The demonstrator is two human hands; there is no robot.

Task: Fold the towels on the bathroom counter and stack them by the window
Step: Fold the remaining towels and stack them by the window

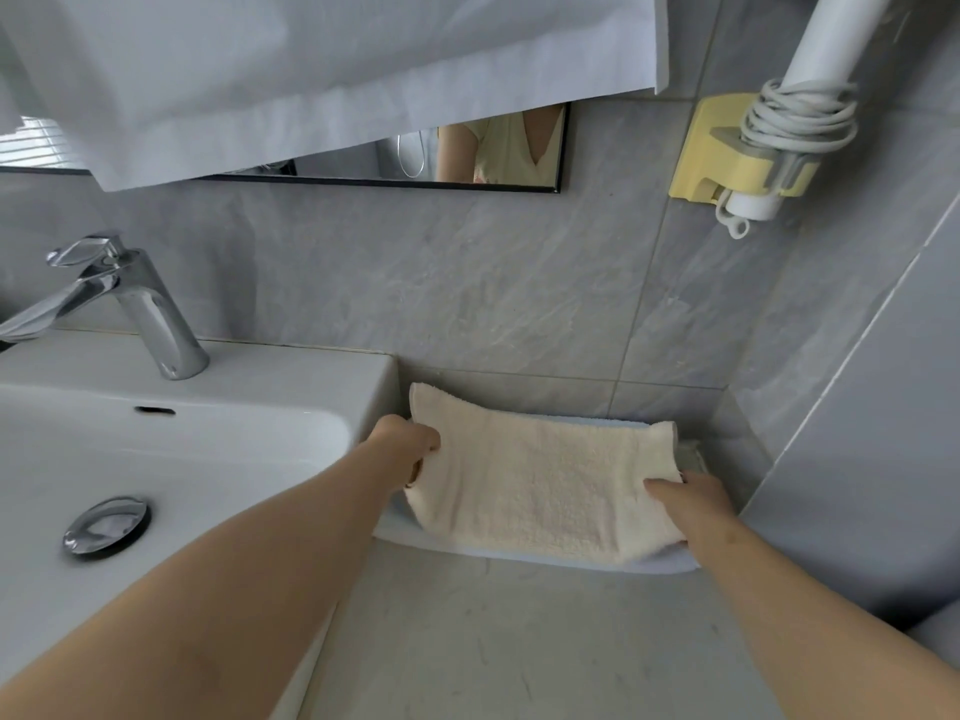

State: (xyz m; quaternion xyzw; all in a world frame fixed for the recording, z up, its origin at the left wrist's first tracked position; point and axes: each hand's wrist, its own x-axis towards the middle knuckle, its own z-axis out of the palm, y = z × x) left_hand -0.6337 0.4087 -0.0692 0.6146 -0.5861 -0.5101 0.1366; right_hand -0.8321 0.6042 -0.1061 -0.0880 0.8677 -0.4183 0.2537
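Reaching in from the lower frame edge with two bare forearms, both ending at the towel stack. Gripping the left edge of the folded cream towel (545, 485) with the left hand (410, 444), fingers curled round the cloth. Pinching the near right corner of the same towel with the right hand (691, 498), thumb lying on top, fingers tucked underneath. Holding the cream towel flat and roughly rectangular, its far left corner rising slightly against the wall. Laying it over a pale blue towel (660, 566), showing only as thin strips along the near and far edges. Noting a small patch of whitish-green cloth (691, 454) peeking out by the right end, kind unclear. Placing the stack on the grey counter (519, 641), in its far right corner, against the grey tiled wall (467, 278) and just beside the white sink basin (182, 459) on the left. Logging a chrome faucet (140, 304) on the basin's back rim, spout pointing left, and a chrome drain stopper (106, 524) in the bowl. Logging a black-framed mirror (363, 158) above, mostly covered by a white sheet (311, 59), reflecting part of a person in a pale yellow top. Noting, upper right, a yellow holder (711, 148) carrying a white tubular appliance (821, 54) with a cord (800, 111) coiled round it.
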